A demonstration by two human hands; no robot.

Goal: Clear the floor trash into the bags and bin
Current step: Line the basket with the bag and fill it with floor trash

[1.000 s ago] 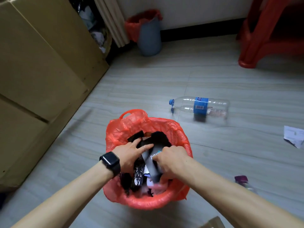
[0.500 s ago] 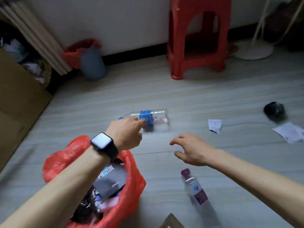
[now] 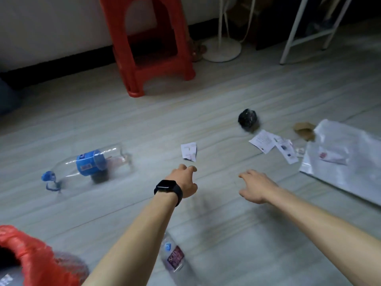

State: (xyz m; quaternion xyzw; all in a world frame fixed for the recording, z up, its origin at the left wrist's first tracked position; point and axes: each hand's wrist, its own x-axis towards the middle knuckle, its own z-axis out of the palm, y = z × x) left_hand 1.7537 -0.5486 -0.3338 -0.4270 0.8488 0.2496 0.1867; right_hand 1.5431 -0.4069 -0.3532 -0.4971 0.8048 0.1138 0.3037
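Both hands empty, fingers loose: left hand (image 3: 183,182) and right hand (image 3: 255,187) hover near the small white paper scrap (image 3: 189,151) on the floor (image 3: 144,124). Reaching step, I'd say; next up, pinch it and drop it in the red plastic bag (image 3: 31,254).

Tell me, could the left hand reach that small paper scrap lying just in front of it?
Probably yes. The left hand is open and empty, its fingers pointing toward the paper scrap, with only bare floor between them.
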